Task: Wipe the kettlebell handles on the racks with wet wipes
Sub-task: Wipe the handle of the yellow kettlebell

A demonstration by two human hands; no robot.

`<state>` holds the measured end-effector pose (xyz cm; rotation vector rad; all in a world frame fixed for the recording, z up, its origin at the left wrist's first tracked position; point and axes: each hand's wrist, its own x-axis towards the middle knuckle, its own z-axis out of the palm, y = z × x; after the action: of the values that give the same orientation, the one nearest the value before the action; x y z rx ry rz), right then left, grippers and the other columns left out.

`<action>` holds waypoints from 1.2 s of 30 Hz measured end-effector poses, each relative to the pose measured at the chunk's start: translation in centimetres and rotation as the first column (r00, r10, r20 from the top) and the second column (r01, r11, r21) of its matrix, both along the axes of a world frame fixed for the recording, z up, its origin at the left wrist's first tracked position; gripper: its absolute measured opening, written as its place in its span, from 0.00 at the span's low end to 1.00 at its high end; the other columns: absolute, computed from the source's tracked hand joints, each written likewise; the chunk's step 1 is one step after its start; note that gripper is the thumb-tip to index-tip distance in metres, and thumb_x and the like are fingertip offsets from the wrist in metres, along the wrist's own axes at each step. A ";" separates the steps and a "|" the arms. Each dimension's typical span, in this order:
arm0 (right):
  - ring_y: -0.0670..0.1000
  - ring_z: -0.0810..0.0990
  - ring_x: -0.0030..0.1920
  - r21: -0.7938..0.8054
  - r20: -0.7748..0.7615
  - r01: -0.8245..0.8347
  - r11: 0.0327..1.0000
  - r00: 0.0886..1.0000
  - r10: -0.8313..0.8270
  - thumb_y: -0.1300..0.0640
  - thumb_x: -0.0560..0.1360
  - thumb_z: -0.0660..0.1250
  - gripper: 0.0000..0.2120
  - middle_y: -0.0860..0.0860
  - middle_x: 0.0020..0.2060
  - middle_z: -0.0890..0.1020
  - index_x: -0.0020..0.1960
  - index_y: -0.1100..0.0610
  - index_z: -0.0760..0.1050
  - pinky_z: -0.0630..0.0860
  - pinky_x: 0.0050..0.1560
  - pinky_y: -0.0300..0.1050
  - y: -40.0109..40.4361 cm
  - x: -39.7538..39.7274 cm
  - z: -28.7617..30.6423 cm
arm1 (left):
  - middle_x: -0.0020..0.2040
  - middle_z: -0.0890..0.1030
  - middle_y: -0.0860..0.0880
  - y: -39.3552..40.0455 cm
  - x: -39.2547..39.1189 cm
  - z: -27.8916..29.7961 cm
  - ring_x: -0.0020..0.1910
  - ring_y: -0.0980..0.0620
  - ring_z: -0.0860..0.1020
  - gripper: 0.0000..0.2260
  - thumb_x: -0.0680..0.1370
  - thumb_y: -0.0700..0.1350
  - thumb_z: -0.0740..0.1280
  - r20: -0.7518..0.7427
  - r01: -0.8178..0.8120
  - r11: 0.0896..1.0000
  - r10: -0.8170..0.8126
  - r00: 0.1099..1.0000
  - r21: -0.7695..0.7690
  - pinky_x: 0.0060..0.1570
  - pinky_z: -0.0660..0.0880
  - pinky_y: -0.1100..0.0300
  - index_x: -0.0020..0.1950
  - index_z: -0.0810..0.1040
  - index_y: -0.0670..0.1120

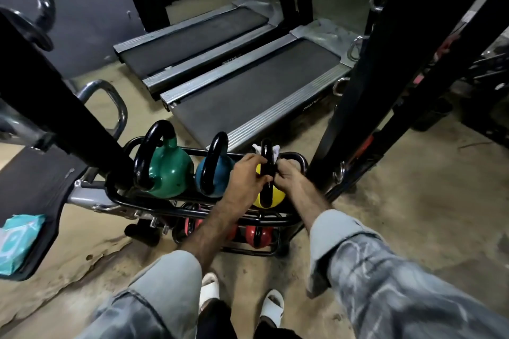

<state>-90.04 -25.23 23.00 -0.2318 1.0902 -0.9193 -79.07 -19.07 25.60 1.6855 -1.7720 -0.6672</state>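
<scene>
Holding the white wet wipe (276,152) around the black handle (266,165) of the yellow kettlebell (268,199), I have both hands closed on it: my left hand (249,175) pinches at 9 o'clock of the handle, my right hand (287,176) at 3 o'clock. This kettlebell stands at the right end of the rack (154,208) top shelf. At its 9 o'clock stand the blue kettlebell (217,173) and then the green kettlebell (169,170). Red kettlebells (260,237) sit on the shelf below. A wipes pack (16,242) lies at 8 o'clock.

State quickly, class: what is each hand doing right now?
Left hand: grips the yellow kettlebell's handle.
Right hand: pinches the white wet wipe against that handle.
</scene>
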 end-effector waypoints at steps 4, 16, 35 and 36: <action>0.44 0.83 0.31 0.025 0.120 -0.044 0.999 0.992 0.040 0.61 0.84 0.54 0.19 0.52 0.31 0.85 0.45 0.62 0.81 0.77 0.31 0.33 3.1 -1.5 1.6 | 0.62 0.77 0.50 -0.4 0.2 0.2 0.54 0.52 0.80 0.22 0.67 0.42 0.78 -0.009 0.010 0.999 -0.009 1.000 0.046 0.57 0.77 0.55 0.60 0.79 0.45; 0.47 0.85 0.35 0.009 -0.024 -0.041 0.999 0.999 0.041 0.61 0.83 0.58 0.15 0.54 0.36 0.85 0.47 0.63 0.82 0.80 0.34 0.37 1.6 -0.9 0.3 | 0.58 0.78 0.50 -1.0 0.5 0.3 0.51 0.51 0.80 0.23 0.65 0.43 0.78 -0.008 0.027 0.997 -0.026 1.000 0.076 0.53 0.79 0.52 0.59 0.79 0.46; 0.52 0.83 0.51 0.108 -0.994 -0.854 0.509 -0.107 0.032 0.61 0.73 0.66 0.10 0.52 0.48 0.86 0.50 0.52 0.84 0.80 0.53 0.46 -8.7 0.2 3.8 | 0.51 0.80 0.50 -5.2 1.3 1.6 0.46 0.53 0.79 0.16 0.66 0.49 0.79 0.019 0.044 0.990 -0.047 0.999 0.131 0.49 0.76 0.62 0.51 0.83 0.47; 0.51 0.83 0.51 0.217 -0.976 -0.871 0.442 -0.195 0.096 0.63 0.74 0.66 0.11 0.51 0.49 0.85 0.52 0.52 0.84 0.80 0.53 0.47 -9.3 0.6 4.7 | 0.52 0.79 0.49 -5.3 1.5 1.6 0.47 0.53 0.79 0.17 0.66 0.49 0.79 0.008 0.049 0.989 -0.051 0.999 0.140 0.49 0.75 0.64 0.52 0.82 0.46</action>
<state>-89.48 -34.55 27.73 -2.1017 1.5943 0.0198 -77.59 -24.35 27.19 1.7446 -1.8177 -0.8225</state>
